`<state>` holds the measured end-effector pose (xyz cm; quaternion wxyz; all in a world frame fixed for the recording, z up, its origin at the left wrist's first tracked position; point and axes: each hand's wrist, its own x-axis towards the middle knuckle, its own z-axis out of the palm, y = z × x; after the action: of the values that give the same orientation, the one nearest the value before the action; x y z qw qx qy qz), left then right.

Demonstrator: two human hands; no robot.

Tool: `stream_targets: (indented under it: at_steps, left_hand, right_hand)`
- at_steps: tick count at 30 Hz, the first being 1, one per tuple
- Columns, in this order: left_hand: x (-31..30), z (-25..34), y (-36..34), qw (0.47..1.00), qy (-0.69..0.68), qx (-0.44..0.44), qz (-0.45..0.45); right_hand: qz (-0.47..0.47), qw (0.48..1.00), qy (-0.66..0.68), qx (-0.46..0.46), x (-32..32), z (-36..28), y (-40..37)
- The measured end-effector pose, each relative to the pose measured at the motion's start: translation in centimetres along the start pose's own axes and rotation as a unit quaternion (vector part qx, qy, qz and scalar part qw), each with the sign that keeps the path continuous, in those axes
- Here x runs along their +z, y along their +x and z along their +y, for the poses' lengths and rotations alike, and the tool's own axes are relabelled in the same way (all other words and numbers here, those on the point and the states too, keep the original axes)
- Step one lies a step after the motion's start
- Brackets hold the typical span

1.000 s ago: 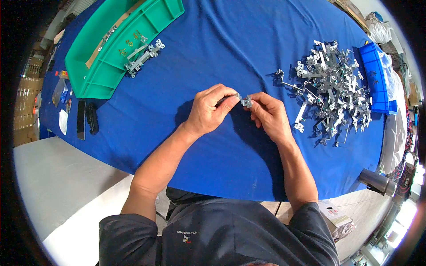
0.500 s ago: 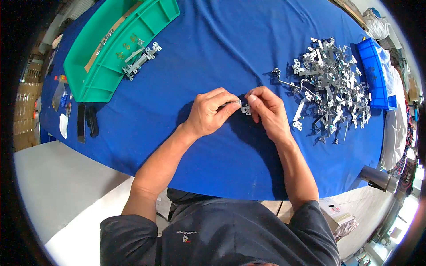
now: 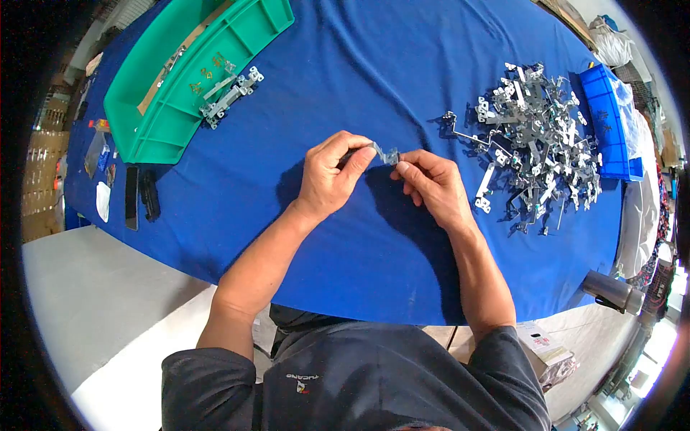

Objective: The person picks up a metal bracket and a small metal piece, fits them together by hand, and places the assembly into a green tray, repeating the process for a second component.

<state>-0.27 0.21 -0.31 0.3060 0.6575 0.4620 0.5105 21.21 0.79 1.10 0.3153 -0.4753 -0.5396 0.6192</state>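
Observation:
Between my two hands, just above the blue cloth, is a small silvery metal bracket. My left hand is closed on its left end, thumb against the curled fingers, which hide part of it. My right hand pinches the right end with thumb and forefinger, its other fingers curled under. To the right lies a heap of similar metal brackets, with a bent wire piece at its left edge. A few more metal brackets rest beside the green bin at the upper left.
A green plastic bin stands at upper left, a blue bin at the right behind the heap. A dark phone and a black object lie at the left. A metal flask is at the right table edge.
My hands have drawn slightly apart and the left has moved a little up and left. More of the bracket now shows between them.

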Motion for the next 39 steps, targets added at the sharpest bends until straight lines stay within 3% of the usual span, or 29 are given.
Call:
stream_targets:
  at_steps: [10,20,26,29,39]
  left_hand:
    - [-0.06,0.56,0.04,0.999,-0.001,-0.019,-0.026]
    - [-0.13,0.1,0.01,1.0,-0.008,0.004,-0.021]
    - [-0.06,-0.27,-0.3,0.998,-0.031,-0.06,-0.019]
    - [-0.09,0.16,0.07,1.0,-0.011,-0.016,-0.023]
    - [-0.19,0.48,0.11,1.0,-0.003,0.003,-0.027]
  right_hand:
    - [-0.014,0.996,-0.075,-0.05,-0.01,0.6,0.05]
    - [0.001,1.0,-0.01,-0.001,-0.06,-0.08,-0.01]
    - [0.001,1.0,-0.021,-0.005,0.13,-0.09,-0.07]
    - [-0.002,1.0,-0.023,-0.008,0.02,0.14,0.0]
    - [0.004,0.999,-0.032,-0.013,0.12,0.26,-0.01]
